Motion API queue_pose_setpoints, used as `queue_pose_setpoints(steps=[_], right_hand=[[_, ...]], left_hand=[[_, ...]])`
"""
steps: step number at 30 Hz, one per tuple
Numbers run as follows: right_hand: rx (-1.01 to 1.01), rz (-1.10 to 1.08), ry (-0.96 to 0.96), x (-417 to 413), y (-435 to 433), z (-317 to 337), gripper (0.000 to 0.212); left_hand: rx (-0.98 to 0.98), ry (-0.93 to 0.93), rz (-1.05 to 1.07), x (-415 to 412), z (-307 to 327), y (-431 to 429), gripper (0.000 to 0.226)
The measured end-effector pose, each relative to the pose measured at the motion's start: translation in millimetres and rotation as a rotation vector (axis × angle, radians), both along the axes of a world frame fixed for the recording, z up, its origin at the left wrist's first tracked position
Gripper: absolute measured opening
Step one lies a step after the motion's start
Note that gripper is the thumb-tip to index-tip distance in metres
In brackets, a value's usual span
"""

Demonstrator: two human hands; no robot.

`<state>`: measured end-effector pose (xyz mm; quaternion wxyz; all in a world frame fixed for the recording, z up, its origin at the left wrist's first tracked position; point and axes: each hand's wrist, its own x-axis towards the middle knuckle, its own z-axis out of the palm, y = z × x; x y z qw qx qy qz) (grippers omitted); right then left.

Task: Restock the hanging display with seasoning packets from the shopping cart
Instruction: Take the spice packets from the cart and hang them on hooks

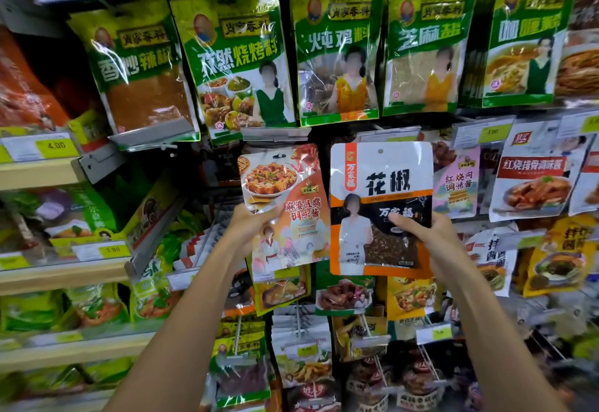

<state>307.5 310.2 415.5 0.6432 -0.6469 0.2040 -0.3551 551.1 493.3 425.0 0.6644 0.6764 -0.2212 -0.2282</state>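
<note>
Right thumb (400, 218) lay pressed on the front of the orange-and-white glossy plastic peppercorn packet (382, 184), low on its right edge. The remaining fingers were behind the film and hidden, so the right hand (431, 233) pinched the packet. The packet stood upright, face outward, with the round hang hole (381, 151) at its top centre free.

Just left of the peppercorn packet, the left thumb (269, 212) clamped the lower left edge of a pale orange foil tofu-sauce packet (285, 191), fingers again concealed behind. The left hand (249, 223) held it tilted, its top leaning away from the peppercorn packet. Its hang slot (281, 155) was visible.

Above both hung a row of green foil seasoning packets (337, 55). A grey clear-plastic price-label strip (275, 134) sat directly above the tofu-sauce packet. The peg tips were not distinguishable. The shopping cart was not in view.

Assessment: both packets were raised for hanging and neither was yet on a peg. The low grips left the tops unsupported, so the film might fold at the hole. Recommended: hang one packet at a time, shift the pinch nearer the hole, square the tilted packet, locate the peg tip first, and match each packet to its own product row.
</note>
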Motion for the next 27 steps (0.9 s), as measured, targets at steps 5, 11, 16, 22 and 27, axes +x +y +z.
queue_pose_setpoints(steps=[5, 11, 16, 22, 27], right_hand=[[0.014, 0.019, 0.028, 2.6, 1.9, -2.1, 0.054], [0.015, 0.046, 0.055, 7.1, 7.9, -5.3, 0.052], [0.028, 0.103, 0.059, 7.4, 8.2, -7.3, 0.050], [0.015, 0.188, 0.063, 18.0, 10.1, -8.1, 0.050], [-0.008, 0.294, 0.057, 47.7, 34.8, -3.5, 0.051]], left_hand=[[0.041, -0.038, 0.096, 5.8, -4.7, -9.9, 0.030], [0.089, -0.118, 0.183, 1.8, -10.9, -15.7, 0.028], [0.111, -0.283, 0.260, -12.4, -17.0, -10.9, 0.037], [0.203, -0.457, 0.358, -30.3, -14.7, 10.3, 0.016], [0.370, -0.723, 0.398, -37.6, -3.4, 47.8, 0.027]])
